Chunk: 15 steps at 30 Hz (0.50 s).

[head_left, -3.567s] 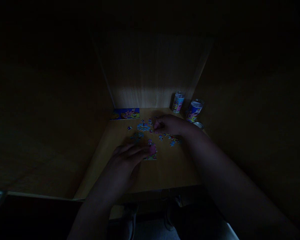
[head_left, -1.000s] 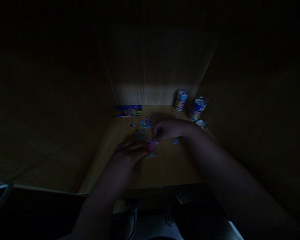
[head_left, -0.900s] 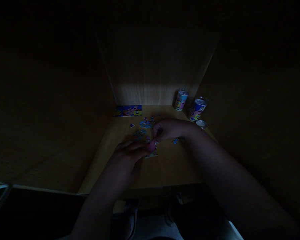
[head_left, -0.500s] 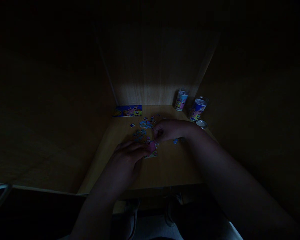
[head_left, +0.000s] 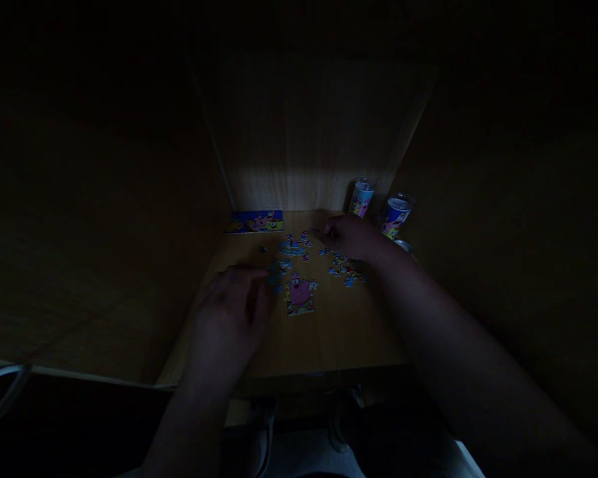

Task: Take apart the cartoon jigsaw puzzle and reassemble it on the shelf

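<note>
A partly joined jigsaw puzzle (head_left: 299, 294) with a pink figure lies flat on the wooden surface. Just left of it hovers my left hand (head_left: 234, 302), its fingers bent, thumb and forefinger apart, nothing between them. Its fingertips are close to a group of loose blue puzzle pieces (head_left: 279, 265). Farther back, my right hand (head_left: 346, 236) reaches over the surface with its fingertips together at a small puzzle piece (head_left: 315, 230); dim light hides most of that piece. More loose puzzle pieces (head_left: 292, 248) lie between the hands, and others (head_left: 341, 269) lie below my right wrist.
A blue picture card (head_left: 256, 222) lies at the back left. Two clear-topped printed cans (head_left: 362, 198) (head_left: 397, 214) stand at the back right, beside a round lid (head_left: 403, 245) partly behind my right forearm. Wooden panels (head_left: 313, 146) enclose the surface at the back and sides.
My right hand has moved from the joined puzzle to the back of the surface. My left hand has let go of the puzzle and drawn left, uncovering the pink figure.
</note>
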### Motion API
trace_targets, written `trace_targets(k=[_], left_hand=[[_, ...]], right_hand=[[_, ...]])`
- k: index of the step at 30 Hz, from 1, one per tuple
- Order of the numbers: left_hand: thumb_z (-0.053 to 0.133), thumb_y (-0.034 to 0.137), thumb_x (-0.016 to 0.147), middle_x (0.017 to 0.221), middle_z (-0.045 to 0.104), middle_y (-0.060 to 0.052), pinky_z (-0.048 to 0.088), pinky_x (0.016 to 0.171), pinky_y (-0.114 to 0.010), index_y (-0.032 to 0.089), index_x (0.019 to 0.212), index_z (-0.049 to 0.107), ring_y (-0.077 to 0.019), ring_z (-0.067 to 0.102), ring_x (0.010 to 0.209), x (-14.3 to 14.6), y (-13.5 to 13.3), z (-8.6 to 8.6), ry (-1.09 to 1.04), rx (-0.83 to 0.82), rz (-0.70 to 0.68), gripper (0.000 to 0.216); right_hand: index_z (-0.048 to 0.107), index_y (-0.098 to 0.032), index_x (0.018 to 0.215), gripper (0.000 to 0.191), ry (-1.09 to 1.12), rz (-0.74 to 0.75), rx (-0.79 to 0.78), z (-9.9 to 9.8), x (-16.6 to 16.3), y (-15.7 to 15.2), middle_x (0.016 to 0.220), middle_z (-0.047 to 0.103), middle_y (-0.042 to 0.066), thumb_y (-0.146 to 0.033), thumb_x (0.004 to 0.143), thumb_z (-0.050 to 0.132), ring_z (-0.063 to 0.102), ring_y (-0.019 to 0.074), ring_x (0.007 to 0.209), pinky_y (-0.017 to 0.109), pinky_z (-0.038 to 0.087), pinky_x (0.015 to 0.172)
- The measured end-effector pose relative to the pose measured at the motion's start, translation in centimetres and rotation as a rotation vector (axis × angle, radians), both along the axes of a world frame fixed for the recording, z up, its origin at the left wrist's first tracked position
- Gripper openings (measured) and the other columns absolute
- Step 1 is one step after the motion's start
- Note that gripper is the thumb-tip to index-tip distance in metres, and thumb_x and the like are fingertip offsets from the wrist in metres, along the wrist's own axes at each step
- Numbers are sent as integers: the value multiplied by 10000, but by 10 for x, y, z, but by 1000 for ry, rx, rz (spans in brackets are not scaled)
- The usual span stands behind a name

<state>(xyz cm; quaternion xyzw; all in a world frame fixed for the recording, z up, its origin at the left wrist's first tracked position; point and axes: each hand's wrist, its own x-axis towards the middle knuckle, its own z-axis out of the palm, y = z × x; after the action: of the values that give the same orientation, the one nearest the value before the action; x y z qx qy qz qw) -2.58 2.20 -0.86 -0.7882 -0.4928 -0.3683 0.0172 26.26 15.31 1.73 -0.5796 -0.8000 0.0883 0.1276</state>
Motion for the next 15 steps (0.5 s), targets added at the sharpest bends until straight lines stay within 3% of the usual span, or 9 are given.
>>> trace_targets(k=[4,7,10,15], left_hand=[[588,244,1025,1039,685,-61,566,873,-423,232,1086,612,-281,703,952,-9,-1,1,-138,13,291,66],[601,239,972,1008,683,-93,575,825,-461,215,1074,601,-327,696,918,-12,0,-2,-66,-35,431,104],[574,179,917,1001,684,-146,581,813,-496,177,1099,609,-377,686,942,-13,4,-7,109,-81,477,186],[498,116,908,995,695,-168,581,854,-497,161,1054,661,-372,677,951,-16,8,-15,259,-63,475,223]], right_hand=[[790,-197,1040,386,-3,-34,19,2,1,0,1066,806,150,-514,1062,571,733,278,951,347,491,794],[798,-195,1065,365,5,-52,22,5,1,-1,1094,812,156,-492,1061,587,741,293,1000,354,510,834],[800,-193,1088,357,19,-82,20,6,2,-2,1100,812,157,-493,1052,609,743,300,1013,354,515,856],[799,-188,1096,361,19,-108,8,5,2,-1,1110,806,174,-493,1046,612,745,310,1034,353,516,857]])
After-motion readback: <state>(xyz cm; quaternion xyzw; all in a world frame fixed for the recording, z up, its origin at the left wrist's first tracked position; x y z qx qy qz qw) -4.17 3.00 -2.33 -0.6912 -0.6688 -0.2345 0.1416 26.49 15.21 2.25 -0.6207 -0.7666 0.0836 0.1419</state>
